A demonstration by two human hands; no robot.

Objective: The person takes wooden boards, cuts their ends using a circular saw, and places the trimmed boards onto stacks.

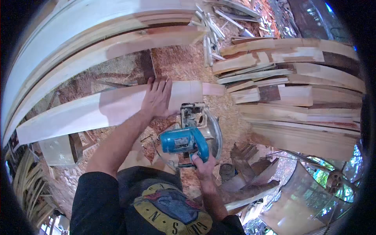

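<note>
A long pale wooden board (129,103) lies across in front of me, its right end near the middle of the view. My left hand (158,96) is pressed flat on it with fingers stretched out, close to that end. In my right hand (204,164) is the rear handle of a teal circular saw (182,141), with fingers wrapped round it. The front of the saw's base plate (192,109) is at the board's near edge, just right of my left hand. Whether the blade touches the wood is hidden by the guard.
Long boards (117,51) lie at the upper left. Stacked planks (290,92) fill the right side. Thin offcuts (213,27) are strewn at the top. Sawdust (231,121) covers the ground, and wood scraps (250,168) lie right of the saw.
</note>
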